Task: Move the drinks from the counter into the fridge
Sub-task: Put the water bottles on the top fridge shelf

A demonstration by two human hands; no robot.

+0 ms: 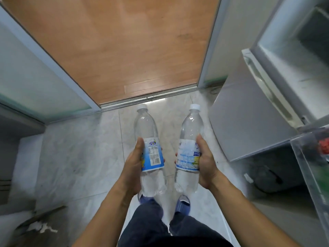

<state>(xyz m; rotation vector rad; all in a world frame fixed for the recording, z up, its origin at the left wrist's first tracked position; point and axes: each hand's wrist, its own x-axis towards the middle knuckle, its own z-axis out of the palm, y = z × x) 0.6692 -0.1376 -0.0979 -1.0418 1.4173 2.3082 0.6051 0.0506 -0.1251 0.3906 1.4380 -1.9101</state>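
Two capped bottles, left bottle (151, 150) clamped in left hand (134, 164), right bottle (189, 148) in right hand (206, 163), point twelve o'clock; open fridge (292, 72) lies at two o'clock, nearer the right.

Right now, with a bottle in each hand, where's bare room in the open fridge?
The pale shelf in the upper compartment, between its walls, looks bare. The clear door bin at lower right is crowded with red and green items. Left hand and right hand each hold a bottle.
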